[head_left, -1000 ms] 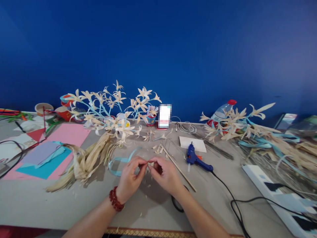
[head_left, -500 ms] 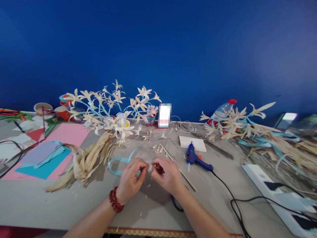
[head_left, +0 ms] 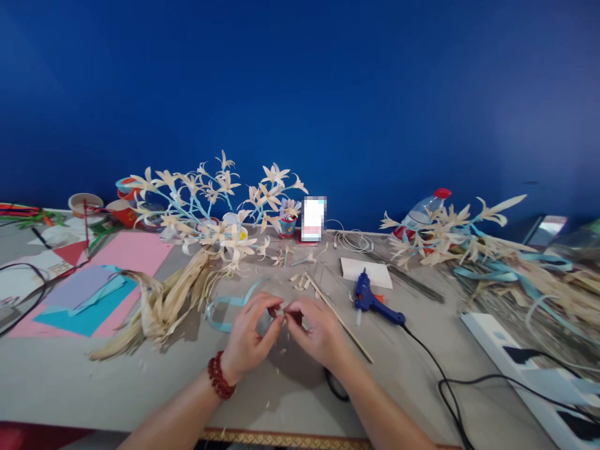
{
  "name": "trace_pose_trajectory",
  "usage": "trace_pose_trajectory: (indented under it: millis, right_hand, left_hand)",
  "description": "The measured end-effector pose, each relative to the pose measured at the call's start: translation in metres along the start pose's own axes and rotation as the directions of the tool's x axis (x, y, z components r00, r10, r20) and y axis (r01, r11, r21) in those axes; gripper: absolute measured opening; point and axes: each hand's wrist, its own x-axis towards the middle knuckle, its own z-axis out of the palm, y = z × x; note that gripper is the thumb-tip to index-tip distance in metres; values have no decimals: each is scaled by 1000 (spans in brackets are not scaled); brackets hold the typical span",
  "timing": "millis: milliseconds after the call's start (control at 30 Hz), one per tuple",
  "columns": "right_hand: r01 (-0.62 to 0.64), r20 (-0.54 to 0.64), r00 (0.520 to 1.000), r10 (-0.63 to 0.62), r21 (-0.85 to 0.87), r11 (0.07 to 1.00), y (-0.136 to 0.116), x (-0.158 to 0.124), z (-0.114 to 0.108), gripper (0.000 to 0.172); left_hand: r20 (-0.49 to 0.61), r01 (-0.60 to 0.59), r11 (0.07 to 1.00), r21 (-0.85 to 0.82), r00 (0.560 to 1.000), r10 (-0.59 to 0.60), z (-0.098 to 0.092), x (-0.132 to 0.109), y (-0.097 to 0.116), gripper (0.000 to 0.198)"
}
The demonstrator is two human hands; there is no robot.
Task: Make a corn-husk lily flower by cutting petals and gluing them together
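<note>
My left hand (head_left: pixel 250 337), with a red bead bracelet (head_left: pixel 220 376) at its wrist, is closed in a pinch over the middle of the table. My right hand (head_left: pixel 316 331) is pinched too, its fingertips almost touching the left ones. Whatever sits between the fingertips is too small to make out. A light blue ribbon (head_left: pixel 220 316) lies just left of my left hand. Beyond the hands are pale husk pieces (head_left: pixel 300 282) and a thin stick (head_left: pixel 349 330). Dried corn husks (head_left: pixel 157 309) lie further left. A blue glue gun (head_left: pixel 375 301) rests to the right.
Husk flowers (head_left: pixel 225 231) on blue stems stand at the back left, with more (head_left: pixel 450 231) at the back right. A phone (head_left: pixel 312 219) stands at the back. Coloured paper (head_left: pixel 89 319) lies left; a power strip (head_left: pixel 497 340) and black cables are right.
The fingers of both hands have shifted slightly, and the pale bit seen between the fingertips earlier is less visible. The whole view has moved a little.
</note>
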Motion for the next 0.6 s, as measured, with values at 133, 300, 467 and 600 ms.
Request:
trace_pose_trajectory:
  millis: [133,300,467,600]
  right_hand:
    - [22,-4,1000,-22,-27,999,2,-3,5,8]
    - [66,4,998,-65,-75,995,2,-3,4,10]
    - [82,23,997,-80,-113,990,0,-3,2,11]
    - [77,6,997,-76,-102,992,0,-5,4,9]
  left_hand:
    - [-12,-4,1000,1,1000,4,2,0,0,15]
    - [-12,22,999,43,1000,-22,0,1,3,10]
    - [-26,15,995,96,1000,-13,-1,2,4,10]
    - [-30,15,993,116,999,-12,-1,3,4,10]
